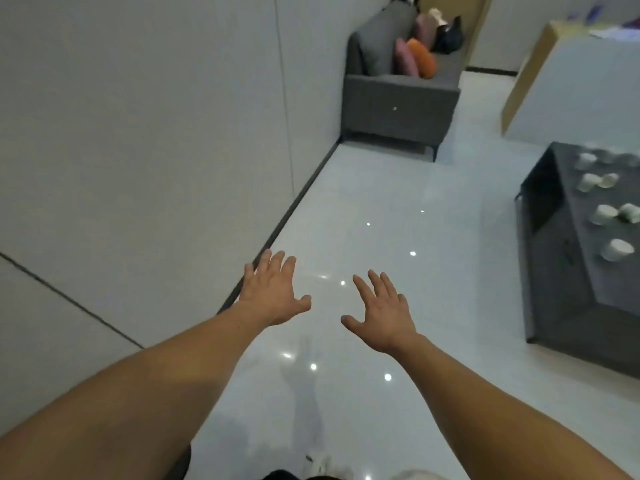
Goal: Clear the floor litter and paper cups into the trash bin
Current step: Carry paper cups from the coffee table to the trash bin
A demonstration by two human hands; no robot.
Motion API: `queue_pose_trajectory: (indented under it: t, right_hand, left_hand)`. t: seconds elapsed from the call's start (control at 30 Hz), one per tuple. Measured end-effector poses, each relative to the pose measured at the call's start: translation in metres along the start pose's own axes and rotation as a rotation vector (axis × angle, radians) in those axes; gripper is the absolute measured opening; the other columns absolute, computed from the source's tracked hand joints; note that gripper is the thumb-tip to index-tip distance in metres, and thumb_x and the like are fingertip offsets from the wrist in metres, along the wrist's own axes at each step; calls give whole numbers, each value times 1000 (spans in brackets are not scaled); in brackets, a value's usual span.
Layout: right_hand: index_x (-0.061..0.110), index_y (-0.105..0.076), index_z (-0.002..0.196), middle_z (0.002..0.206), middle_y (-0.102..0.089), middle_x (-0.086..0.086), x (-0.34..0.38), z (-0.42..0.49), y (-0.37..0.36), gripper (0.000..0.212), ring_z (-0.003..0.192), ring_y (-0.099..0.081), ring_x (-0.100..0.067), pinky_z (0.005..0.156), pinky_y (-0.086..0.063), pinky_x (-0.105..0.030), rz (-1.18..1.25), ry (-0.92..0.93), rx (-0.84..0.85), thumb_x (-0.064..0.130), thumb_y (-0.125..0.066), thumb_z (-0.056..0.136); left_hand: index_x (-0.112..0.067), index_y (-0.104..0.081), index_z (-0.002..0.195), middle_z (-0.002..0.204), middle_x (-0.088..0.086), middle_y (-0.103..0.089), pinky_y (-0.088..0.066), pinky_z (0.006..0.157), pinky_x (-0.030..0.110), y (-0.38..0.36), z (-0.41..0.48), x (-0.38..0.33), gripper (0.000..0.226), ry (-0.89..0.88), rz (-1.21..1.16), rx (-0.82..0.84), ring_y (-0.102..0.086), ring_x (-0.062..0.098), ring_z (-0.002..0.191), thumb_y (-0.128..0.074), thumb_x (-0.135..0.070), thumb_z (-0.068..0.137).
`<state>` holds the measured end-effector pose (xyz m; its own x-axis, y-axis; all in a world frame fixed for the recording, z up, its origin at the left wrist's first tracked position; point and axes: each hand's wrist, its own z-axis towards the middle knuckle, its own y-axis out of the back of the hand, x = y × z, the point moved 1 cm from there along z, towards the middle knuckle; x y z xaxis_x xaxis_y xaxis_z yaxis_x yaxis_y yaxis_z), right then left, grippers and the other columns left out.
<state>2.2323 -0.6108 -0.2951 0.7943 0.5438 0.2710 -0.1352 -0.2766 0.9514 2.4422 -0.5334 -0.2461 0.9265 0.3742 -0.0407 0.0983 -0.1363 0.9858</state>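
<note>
Paper cups (617,250) dot the dark table (568,306); left hand (273,294), right hand (384,315) spread.

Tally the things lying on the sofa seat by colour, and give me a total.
Pink cushions: 2
Orange cushion: 1
Beige cushion: 1
Black item, bag or cushion, too far to tell: 1
Total on the sofa: 5
</note>
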Motion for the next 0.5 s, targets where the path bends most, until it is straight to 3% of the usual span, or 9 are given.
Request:
queue_pose_trajectory:
  t: [0.2,0.5]
  right_hand:
    - [33,-2,154,163,6,1,-176,-60,55,83,149,12,-23,117,-12,-50,45,-302,-86,65,-42,89]
    - [32,-5,154,163,3,1,-346,-109,99,83,149,9,-23,117,-13,-52,127,-636,-169,62,-46,89]
  left_hand:
    - [-22,-15,150,160,1,-9,-9,116,51,13,46,-212,86,-335,12,-29,3,24,147,-46,-63,82]
    - [-21,-17,150,159,3,-12,-14,116,49,7,109,-405,83,-626,90,21,-1,24,147,-45,-62,83]
